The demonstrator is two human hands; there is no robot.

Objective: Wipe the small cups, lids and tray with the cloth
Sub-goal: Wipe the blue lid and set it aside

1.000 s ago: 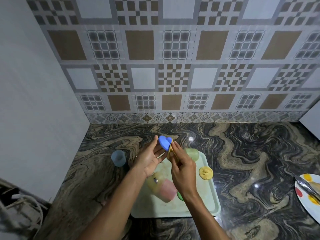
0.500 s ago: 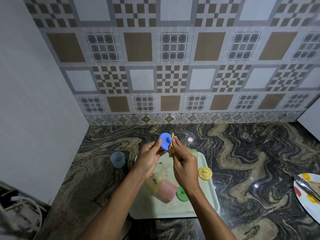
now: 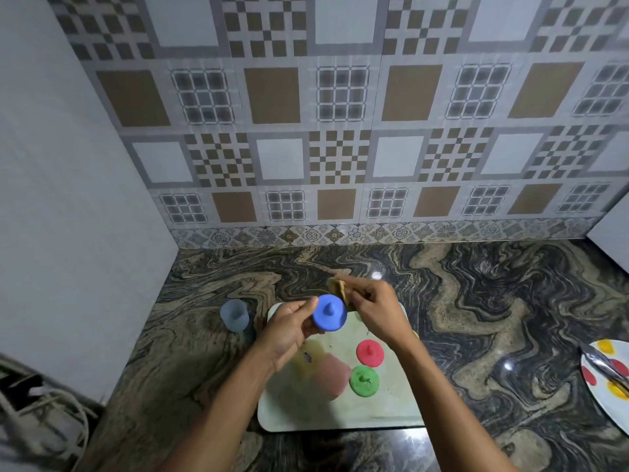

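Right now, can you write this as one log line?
left hand: holds round blue knobbed lid | right hand: holds crumpled tan cloth | pale green tray: underneath

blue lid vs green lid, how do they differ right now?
Colour: the blue lid is blue, the green lid green. Support: the blue lid is held up in the left hand above the tray; the green lid lies flat on the tray, untouched. Neighbours: the cloth in the right hand is beside the blue lid; the green lid sits by the red lid. Both are round with a central knob facing up.
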